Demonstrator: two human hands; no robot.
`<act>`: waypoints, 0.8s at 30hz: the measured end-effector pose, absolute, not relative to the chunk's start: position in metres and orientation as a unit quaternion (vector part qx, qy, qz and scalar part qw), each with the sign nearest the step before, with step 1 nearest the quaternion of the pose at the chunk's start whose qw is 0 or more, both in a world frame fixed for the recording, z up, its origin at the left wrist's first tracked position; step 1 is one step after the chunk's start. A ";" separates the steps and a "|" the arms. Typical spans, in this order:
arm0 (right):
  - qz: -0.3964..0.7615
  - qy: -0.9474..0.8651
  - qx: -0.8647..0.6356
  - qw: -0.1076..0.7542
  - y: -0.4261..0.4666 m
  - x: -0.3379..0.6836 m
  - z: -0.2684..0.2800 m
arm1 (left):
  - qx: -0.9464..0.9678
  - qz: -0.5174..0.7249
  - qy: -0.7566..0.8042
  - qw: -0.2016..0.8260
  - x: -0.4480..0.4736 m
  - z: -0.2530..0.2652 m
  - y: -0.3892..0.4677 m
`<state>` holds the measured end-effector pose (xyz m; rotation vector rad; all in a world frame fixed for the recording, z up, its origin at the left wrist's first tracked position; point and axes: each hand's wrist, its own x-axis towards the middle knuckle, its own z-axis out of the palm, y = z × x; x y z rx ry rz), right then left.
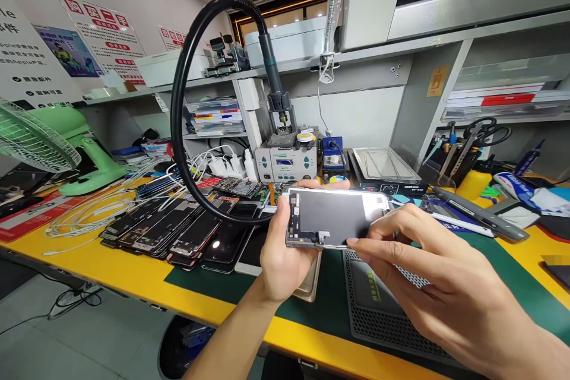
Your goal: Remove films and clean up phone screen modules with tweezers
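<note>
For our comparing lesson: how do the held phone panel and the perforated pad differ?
The phone panel is in the left hand, touched by the right hand; the perforated pad lies on the green mat. The phone panel bears a pale patch; the perforated pad bears yellow-green writing. Both are mostly dark.

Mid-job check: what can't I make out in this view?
All in head view:
Phone display panel: far face, turned away from the camera.
Left hand: most fingers, behind the panel.
Right hand: whether it pinches the panel; its own fingers obscure this.
Perforated mat: right part, behind that hand.
Green fan: cut off by left edge.
</note>
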<state>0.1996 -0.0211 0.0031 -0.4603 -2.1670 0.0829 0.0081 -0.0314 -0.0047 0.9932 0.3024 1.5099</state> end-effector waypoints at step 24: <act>0.059 -0.876 -0.201 0.436 -0.025 0.198 0.006 | 0.430 0.655 0.135 0.607 0.009 -0.004 -0.032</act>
